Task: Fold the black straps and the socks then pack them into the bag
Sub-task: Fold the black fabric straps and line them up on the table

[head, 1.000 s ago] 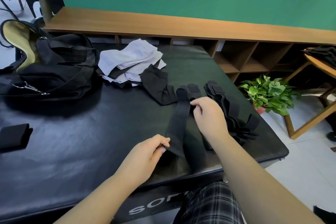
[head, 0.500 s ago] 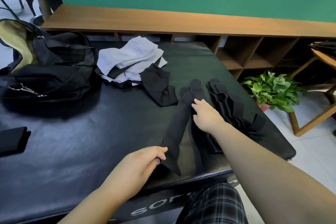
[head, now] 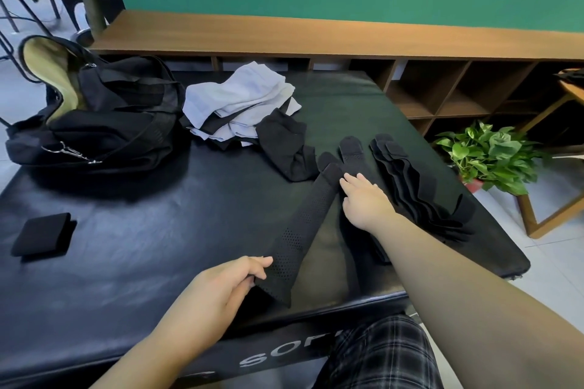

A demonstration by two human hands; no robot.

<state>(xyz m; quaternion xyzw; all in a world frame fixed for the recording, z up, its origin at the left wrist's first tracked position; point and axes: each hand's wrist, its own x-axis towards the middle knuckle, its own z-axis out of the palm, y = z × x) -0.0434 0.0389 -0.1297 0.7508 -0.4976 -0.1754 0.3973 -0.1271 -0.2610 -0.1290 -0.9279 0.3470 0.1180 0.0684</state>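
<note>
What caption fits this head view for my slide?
Left hand pinches a perforated black strap; right hand rests beside it.

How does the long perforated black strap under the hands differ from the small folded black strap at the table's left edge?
The long perforated black strap lies stretched out; the small folded black strap is a compact rectangle. The long one is pinched at its near end by the left hand and touched by the right hand; the folded one lies untouched. Both are black and on the black table.

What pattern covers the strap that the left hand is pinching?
Rows of small punched holes on black strap, clearest in the head view.
</note>
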